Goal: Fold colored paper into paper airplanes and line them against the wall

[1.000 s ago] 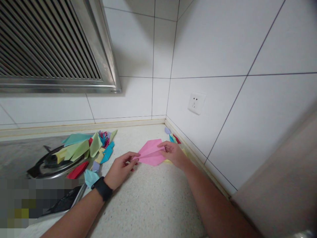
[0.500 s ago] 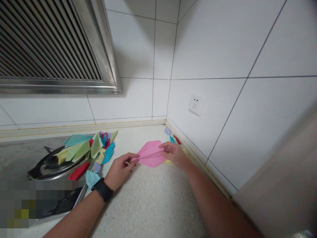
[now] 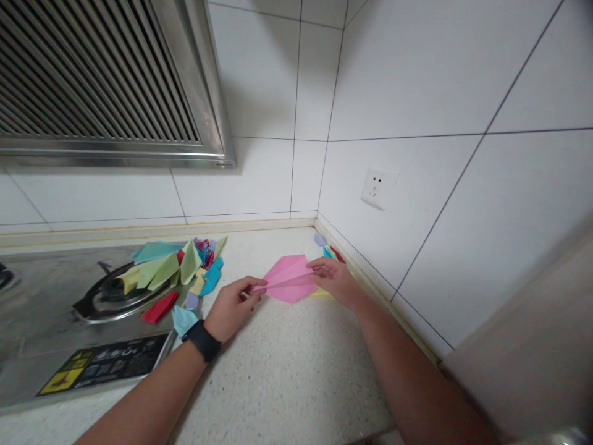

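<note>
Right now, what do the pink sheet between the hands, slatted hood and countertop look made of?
Pink sheet: matte paper, by its crisp creases. Slatted hood: shiny metal, probably stainless steel, from its grey sheen and reflections. Countertop: low-sheen stone or composite, given its dark speckles; which is unclear.

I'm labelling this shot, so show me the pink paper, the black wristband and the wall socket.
Pink paper [image 3: 289, 279], head view: middle of the sheet.
Black wristband [image 3: 204, 342], head view: middle of the band.
Wall socket [image 3: 375, 188], head view: plate, near its holes.

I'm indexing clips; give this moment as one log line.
left hand: pinching pink paper | right hand: touching opposite end | nearby: colored papers on stove
</note>
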The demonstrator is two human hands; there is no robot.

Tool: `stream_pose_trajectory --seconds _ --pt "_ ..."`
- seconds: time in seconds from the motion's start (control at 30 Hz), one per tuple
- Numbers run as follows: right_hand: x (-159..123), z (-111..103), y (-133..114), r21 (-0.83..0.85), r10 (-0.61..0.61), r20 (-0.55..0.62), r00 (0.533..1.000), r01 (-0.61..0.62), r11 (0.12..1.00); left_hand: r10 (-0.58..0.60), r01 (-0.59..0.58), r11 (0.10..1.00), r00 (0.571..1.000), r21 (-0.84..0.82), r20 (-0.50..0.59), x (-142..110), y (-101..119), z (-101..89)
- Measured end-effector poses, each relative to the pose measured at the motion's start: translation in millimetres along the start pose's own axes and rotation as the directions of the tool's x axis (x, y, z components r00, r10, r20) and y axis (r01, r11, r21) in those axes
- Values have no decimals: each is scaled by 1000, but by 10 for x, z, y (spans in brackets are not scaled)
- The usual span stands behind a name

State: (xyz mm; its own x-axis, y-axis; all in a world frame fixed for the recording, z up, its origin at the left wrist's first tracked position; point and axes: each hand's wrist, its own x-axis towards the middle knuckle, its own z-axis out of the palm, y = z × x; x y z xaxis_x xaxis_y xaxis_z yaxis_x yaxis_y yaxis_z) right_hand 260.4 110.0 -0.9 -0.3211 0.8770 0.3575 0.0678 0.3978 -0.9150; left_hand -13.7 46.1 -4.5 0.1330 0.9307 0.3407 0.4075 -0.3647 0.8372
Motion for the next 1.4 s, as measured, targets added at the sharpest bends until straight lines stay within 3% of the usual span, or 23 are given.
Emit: stream_pose_trajectory --seconds 0.77,1.4 --pt "0 4 -98 -33 -15 -15 1000 15 999 -19 20 999 1000 35 -19 14 29 15" --pt "14 -7 -34 -26 -32 -29 999 31 999 -10 11 1000 998 19 -57 29 51 32"
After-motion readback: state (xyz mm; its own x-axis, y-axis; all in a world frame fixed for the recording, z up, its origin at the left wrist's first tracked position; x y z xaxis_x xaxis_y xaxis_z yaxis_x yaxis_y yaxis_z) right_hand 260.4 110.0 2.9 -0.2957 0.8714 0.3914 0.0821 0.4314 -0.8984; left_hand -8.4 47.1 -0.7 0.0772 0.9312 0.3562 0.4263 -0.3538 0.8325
